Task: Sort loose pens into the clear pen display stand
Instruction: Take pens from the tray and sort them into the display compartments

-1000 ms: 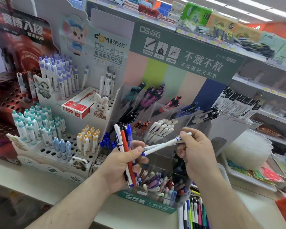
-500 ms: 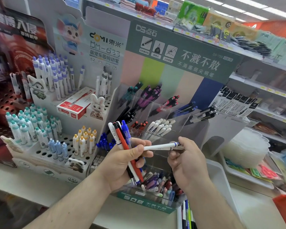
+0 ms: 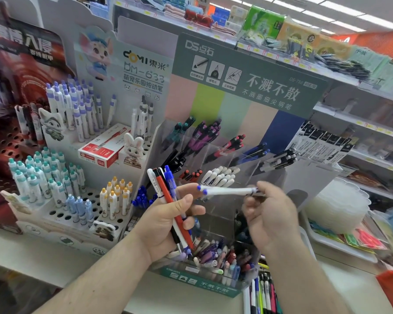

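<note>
My left hand (image 3: 168, 225) grips a bundle of pens (image 3: 166, 196): white, black, red and blue ones, pointing up. My right hand (image 3: 270, 214) pinches two white pens with blue ends (image 3: 227, 191) by one end. They lie level in front of the clear pen display stand (image 3: 300, 177), tips pointing left toward my left thumb. The stand's upper tiers hold teal, purple, red, blue and black pens in separate compartments. White pens (image 3: 218, 177) fill a middle compartment. Its bottom bin (image 3: 213, 257) holds mixed pens.
A white holed pen rack (image 3: 61, 214) with capped pens and a red box (image 3: 104, 150) stands to the left. Loose pens (image 3: 261, 293) lie on the counter at the bottom. A white tray (image 3: 338, 245) and stacked clear lids (image 3: 336, 207) sit at the right.
My right hand has swung the white pens from a raised slant down to level and turned its wrist. The left hand keeps its bundle and has shifted little.
</note>
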Available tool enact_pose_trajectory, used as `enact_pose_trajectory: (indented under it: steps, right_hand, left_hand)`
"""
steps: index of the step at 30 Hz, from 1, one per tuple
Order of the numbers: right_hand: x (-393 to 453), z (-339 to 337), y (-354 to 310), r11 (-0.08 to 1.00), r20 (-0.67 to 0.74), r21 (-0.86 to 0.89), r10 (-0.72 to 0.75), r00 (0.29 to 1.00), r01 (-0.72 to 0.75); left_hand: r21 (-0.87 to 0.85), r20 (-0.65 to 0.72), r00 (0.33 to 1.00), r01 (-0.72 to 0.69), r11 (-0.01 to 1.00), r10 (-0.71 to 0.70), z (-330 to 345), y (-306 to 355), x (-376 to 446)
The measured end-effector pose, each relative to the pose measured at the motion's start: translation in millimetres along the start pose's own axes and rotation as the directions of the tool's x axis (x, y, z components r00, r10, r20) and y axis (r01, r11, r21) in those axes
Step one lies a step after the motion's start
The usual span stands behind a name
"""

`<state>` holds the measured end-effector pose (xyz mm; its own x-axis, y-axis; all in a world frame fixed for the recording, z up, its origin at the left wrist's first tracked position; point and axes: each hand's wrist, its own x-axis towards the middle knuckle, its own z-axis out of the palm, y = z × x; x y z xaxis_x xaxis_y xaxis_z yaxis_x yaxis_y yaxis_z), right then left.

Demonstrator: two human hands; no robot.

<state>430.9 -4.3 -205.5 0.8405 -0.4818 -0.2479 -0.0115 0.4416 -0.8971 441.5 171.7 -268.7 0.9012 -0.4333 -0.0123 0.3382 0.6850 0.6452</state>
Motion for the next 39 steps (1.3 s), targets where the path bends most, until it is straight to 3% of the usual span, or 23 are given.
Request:
enact_pose_trajectory:
  steps: [2, 5, 8, 11, 14, 21, 26, 30, 33, 39]
  right_hand:
    - [3.2, 3.6, -20.6, 0.969, -0.040, -0.100, -0.230, 0.972, 0.225]
    - [14.6, 13.8, -38.4, 0.801, -0.022, -0.295, -0.550, 0.835, 0.520]
    - [29.6, 26.9, -35.7, 0.582, 0.104, -0.469, -0.710, 0.696, 0.664]
    - [41.2, 38.7, -24.7, 0.346, 0.275, -0.598, -0.759, 0.591, 0.723]
    - [47.9, 46.8, -12.2, 0.229, 0.401, -0.630, -0.723, 0.563, 0.742]
    - [62.7, 49.2, 12.3, -0.057, 0.611, -0.724, -0.515, 0.601, 0.688]
    - [59.9, 50.6, 17.2, -0.293, 0.636, -0.767, -0.228, 0.737, 0.571]
    - [59.6, 50.7, 11.9, -0.346, 0.630, -0.747, -0.093, 0.771, 0.568]
    - [56.9, 48.4, 12.4, -0.452, 0.669, -0.685, -0.080, 0.739, 0.571]
    - [53.2, 46.6, 5.8, -0.356, 0.679, -0.693, -0.032, 0.733, 0.627]
  left_hand:
    - [-0.037, -0.045, 0.999, -0.011, 0.999, 0.009, -3.2, -0.1, 1.2]
    - [-0.056, -0.109, 0.994, 0.007, 0.998, -0.013, -1.9, -1.0, 0.7]
    - [-0.020, -0.138, 0.990, 0.027, 0.999, -0.030, 3.1, -2.1, -1.0]
    - [0.004, -0.139, 0.990, 0.032, 0.999, -0.031, 4.0, -1.9, -1.9]
    - [0.022, -0.154, 0.987, 0.038, 0.999, -0.035, 3.0, 0.4, -3.1]
    - [0.070, -0.149, 0.988, 0.039, 0.997, -0.028, -2.8, 4.3, -6.6]
    - [0.098, -0.140, 0.990, 0.040, 0.994, -0.026, -3.4, 4.3, -7.6]
    - [0.172, -0.136, 0.990, 0.042, 0.984, -0.019, -1.3, 5.7, -10.0]
    - [0.235, -0.126, 0.992, 0.031, 0.971, -0.001, -1.3, 6.4, -11.6]
    - [0.503, -0.099, 0.995, 0.025, 0.864, 0.029, -5.3, 5.9, -11.5]
